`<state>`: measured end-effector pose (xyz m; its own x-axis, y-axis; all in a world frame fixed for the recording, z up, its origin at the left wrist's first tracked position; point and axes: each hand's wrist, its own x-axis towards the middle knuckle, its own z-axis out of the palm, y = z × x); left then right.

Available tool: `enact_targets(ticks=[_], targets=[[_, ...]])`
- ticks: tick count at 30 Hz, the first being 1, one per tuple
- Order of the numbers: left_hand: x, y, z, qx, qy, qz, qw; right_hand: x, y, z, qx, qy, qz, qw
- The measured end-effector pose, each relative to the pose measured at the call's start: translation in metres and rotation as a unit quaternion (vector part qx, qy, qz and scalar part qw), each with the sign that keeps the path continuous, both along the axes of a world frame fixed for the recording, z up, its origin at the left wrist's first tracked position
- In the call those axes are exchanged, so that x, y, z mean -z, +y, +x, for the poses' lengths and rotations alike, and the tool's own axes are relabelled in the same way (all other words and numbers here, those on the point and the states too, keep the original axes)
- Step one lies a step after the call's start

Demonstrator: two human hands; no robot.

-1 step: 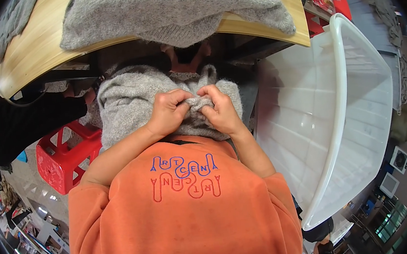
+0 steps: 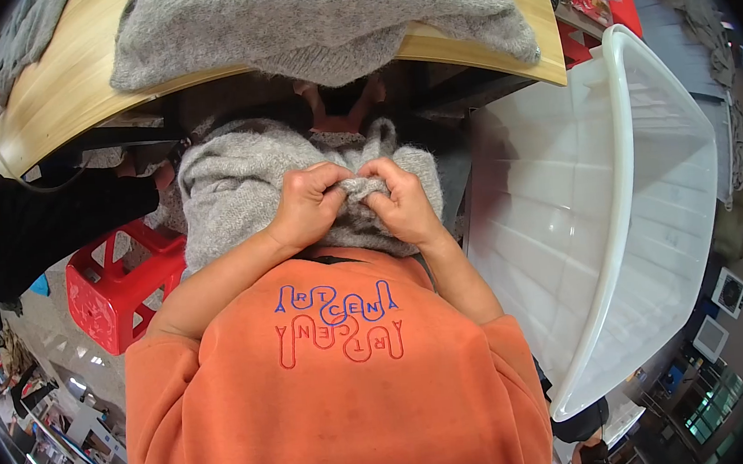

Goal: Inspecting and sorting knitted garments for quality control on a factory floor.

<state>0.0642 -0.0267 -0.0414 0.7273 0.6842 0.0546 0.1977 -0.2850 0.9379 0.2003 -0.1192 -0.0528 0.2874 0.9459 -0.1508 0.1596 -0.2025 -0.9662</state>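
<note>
Handling grey knit (image 2: 233,187) spread under and around the fingers (image 2: 327,175); seemingly midway, with one small bunch (image 2: 357,192) gathered and much lying loose, impossible to judge exactly. Pinching the bunch from its left with left hand (image 2: 308,207), nearly closed, and from its right with right hand (image 2: 406,203), likewise.

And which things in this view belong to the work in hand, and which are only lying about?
In the work:
grey knit piece, gathered in front of the person
left hand, pinching it
right hand, pinching it too

Seemingly just about, untouched:
similar grey knitwear on the wooden table
red stool
white plastic tub
</note>
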Motion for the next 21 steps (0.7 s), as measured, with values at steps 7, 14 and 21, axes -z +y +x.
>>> enact_targets(ticks=[7, 14, 21], targets=[[0.004, 0.0, 0.003, -0.045, -0.003, 0.111, 0.993, -0.001, 0.004, -0.018, 0.054, -0.204, 0.073, 0.975], [0.008, -0.003, 0.003, -0.018, -0.033, 0.254, 0.967, -0.001, 0.01, -0.018, 0.088, -0.206, 0.056, 0.973], [-0.004, 0.005, 0.01, -0.012, -0.057, 0.189, 0.98, -0.013, 0.009, -0.016, 0.127, -0.048, 0.104, 0.985]])
